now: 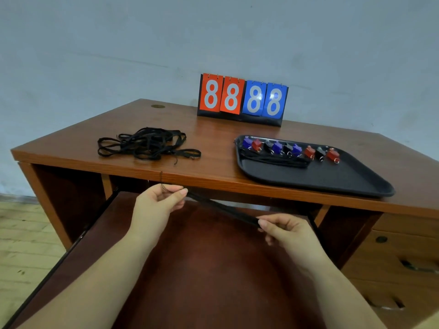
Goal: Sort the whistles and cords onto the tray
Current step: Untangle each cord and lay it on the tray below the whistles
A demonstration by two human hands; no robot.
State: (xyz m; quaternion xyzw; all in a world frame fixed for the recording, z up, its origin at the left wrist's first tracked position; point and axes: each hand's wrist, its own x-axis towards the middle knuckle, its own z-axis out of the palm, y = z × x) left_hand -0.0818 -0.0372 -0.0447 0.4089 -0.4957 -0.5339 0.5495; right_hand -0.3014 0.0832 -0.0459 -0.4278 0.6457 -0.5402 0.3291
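Note:
A black cord (221, 206) is stretched taut between my hands, below the desk's front edge. My left hand (158, 200) pinches its upper end between thumb and fingers. My right hand (282, 230) pinches the lower end. On the desk's left lies a tangled pile of black cords (147, 144). A black tray (320, 176) sits on the right, carrying a row of several purple, red and black whistles (288, 149) along its far side and a bundle of straightened cords (275, 160) in front of them.
A flip scoreboard (242, 99) reading 8888 stands at the desk's back edge. A pulled-out keyboard shelf (190, 269) lies under my arms. Drawers (392, 257) are at the lower right; wooden floor shows at the left.

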